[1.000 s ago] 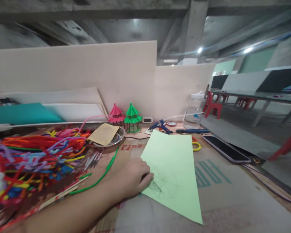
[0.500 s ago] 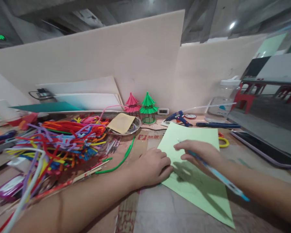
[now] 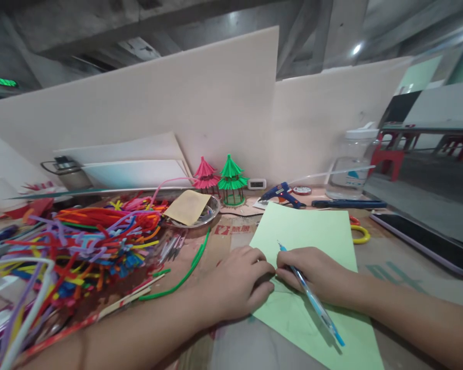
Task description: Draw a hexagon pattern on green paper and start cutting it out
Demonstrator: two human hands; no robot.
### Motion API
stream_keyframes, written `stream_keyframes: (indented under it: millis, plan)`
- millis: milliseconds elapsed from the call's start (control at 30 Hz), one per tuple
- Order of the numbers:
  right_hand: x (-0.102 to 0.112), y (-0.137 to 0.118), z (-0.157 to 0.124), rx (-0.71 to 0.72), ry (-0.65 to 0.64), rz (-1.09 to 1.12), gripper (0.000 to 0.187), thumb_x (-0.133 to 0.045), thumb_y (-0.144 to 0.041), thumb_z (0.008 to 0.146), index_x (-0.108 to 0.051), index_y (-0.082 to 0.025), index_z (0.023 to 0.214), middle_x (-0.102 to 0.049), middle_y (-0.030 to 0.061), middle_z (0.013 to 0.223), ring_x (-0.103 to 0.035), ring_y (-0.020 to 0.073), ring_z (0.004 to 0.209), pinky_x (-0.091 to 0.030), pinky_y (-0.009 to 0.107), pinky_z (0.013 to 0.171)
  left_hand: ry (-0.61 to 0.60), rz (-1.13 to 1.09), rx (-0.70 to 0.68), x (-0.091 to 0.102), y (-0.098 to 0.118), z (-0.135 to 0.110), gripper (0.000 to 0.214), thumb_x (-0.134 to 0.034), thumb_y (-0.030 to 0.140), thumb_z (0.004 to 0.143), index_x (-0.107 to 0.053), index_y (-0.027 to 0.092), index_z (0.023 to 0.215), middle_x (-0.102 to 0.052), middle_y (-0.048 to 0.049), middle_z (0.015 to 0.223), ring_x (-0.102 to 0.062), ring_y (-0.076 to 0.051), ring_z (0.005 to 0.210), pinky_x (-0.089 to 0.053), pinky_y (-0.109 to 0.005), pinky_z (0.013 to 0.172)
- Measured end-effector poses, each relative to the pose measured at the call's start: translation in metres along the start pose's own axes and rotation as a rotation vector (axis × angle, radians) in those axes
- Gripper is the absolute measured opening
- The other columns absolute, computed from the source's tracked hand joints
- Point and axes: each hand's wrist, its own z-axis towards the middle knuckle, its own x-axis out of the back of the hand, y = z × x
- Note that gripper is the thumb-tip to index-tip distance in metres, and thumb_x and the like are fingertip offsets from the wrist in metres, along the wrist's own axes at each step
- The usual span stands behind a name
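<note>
A light green paper sheet (image 3: 312,231) lies on the cardboard-covered table. My left hand (image 3: 235,282) rests on its left edge with fingers curled, pressing it down. My right hand (image 3: 316,272) lies on the sheet, closed around a blue pen (image 3: 312,300) whose tip points up and left near the fingers of the left hand. The two hands almost touch. Any marks under the hands are hidden.
A big heap of coloured pipe cleaners (image 3: 81,236) fills the left. Behind stand a metal dish (image 3: 206,216) with a tan card, pink and green small pavilions (image 3: 231,180), a blue glue gun (image 3: 281,194), a plastic jar (image 3: 351,164). A phone (image 3: 428,241) lies right.
My right hand came in from the right with the pen and settled on the sheet beside my left hand. The view swung left and down.
</note>
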Motion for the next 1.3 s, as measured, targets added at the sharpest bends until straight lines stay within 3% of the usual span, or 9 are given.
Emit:
stream_keyframes:
  millis: [200,400,600,767,900,1100,1200,1300]
  plan:
    - [-0.002,0.002,0.000,-0.003,0.000,0.008,0.019,-0.055,-0.025,0.096,-0.059,-0.022,0.078,-0.064,-0.0007,0.067,-0.053,0.0144,0.059,-0.031,0.025,0.058,-0.050,0.040,0.020,-0.001,0.002,0.001,0.012,-0.064,0.025,0.102,-0.067,0.017,0.111,-0.067,-0.0062,0.114,-0.066,-0.023,0.105,-0.058,-0.044,0.092]
    - [-0.001,0.001,0.000,-0.009,0.004,0.011,0.017,-0.054,-0.023,0.095,-0.062,-0.022,0.081,-0.066,0.0003,0.068,-0.055,0.0151,0.060,-0.034,0.026,0.060,-0.143,0.160,0.027,0.003,-0.030,-0.002,0.022,-0.067,0.032,0.101,-0.067,0.017,0.116,-0.068,-0.0073,0.117,-0.068,-0.022,0.102,-0.059,-0.043,0.089]
    - [0.000,0.000,0.000,-0.028,-0.006,0.008,0.019,-0.052,-0.023,0.095,-0.061,-0.022,0.078,-0.066,0.0012,0.069,-0.057,0.0160,0.061,-0.035,0.026,0.060,-0.111,0.375,0.223,0.013,-0.056,-0.008,0.031,-0.067,0.036,0.101,-0.064,0.017,0.125,-0.066,-0.0096,0.126,-0.067,-0.026,0.109,-0.058,-0.048,0.093]
    - [0.001,-0.001,0.000,-0.041,-0.015,0.021,0.017,-0.052,-0.023,0.094,-0.059,-0.023,0.079,-0.067,0.0010,0.070,-0.059,0.0166,0.062,-0.036,0.026,0.061,-0.059,0.413,0.267,0.015,-0.064,-0.006,0.034,-0.067,0.036,0.100,-0.063,0.017,0.128,-0.064,-0.0104,0.130,-0.066,-0.027,0.112,-0.057,-0.050,0.095]
    - [-0.002,0.002,-0.002,-0.109,0.031,0.081,0.005,-0.050,-0.023,0.094,-0.054,-0.024,0.091,-0.063,-0.0006,0.067,-0.056,0.0172,0.057,-0.036,0.027,0.058,0.011,0.348,0.237,0.020,-0.054,-0.002,0.031,-0.067,0.035,0.100,-0.064,0.018,0.126,-0.065,-0.0101,0.130,-0.065,-0.027,0.114,-0.056,-0.051,0.097]
    - [-0.004,0.009,-0.004,-0.208,0.265,0.235,0.017,-0.036,-0.018,0.094,-0.046,-0.024,0.107,-0.063,0.0014,0.076,-0.059,0.0199,0.064,-0.044,0.030,0.062,0.047,0.117,0.137,0.015,-0.010,0.000,0.017,-0.063,0.030,0.103,-0.068,0.018,0.115,-0.070,-0.0061,0.113,-0.069,-0.021,0.100,-0.059,-0.042,0.090]
    - [-0.004,0.011,-0.005,-0.232,0.279,0.263,0.012,-0.038,-0.020,0.093,-0.045,-0.025,0.101,-0.061,0.0014,0.075,-0.058,0.0207,0.065,-0.045,0.032,0.063,0.054,0.092,0.171,0.007,-0.009,-0.002,0.020,-0.065,0.032,0.103,-0.068,0.017,0.116,-0.070,-0.0067,0.114,-0.068,-0.023,0.105,-0.058,-0.046,0.093]
    - [-0.005,0.012,-0.004,-0.237,0.204,0.283,0.010,-0.043,-0.017,0.087,-0.044,-0.026,0.092,-0.061,0.0009,0.076,-0.057,0.0197,0.065,-0.045,0.032,0.065,0.073,0.107,0.233,-0.001,-0.021,-0.002,0.027,-0.067,0.035,0.101,-0.066,0.017,0.122,-0.066,-0.0094,0.126,-0.065,-0.027,0.114,-0.055,-0.051,0.099]
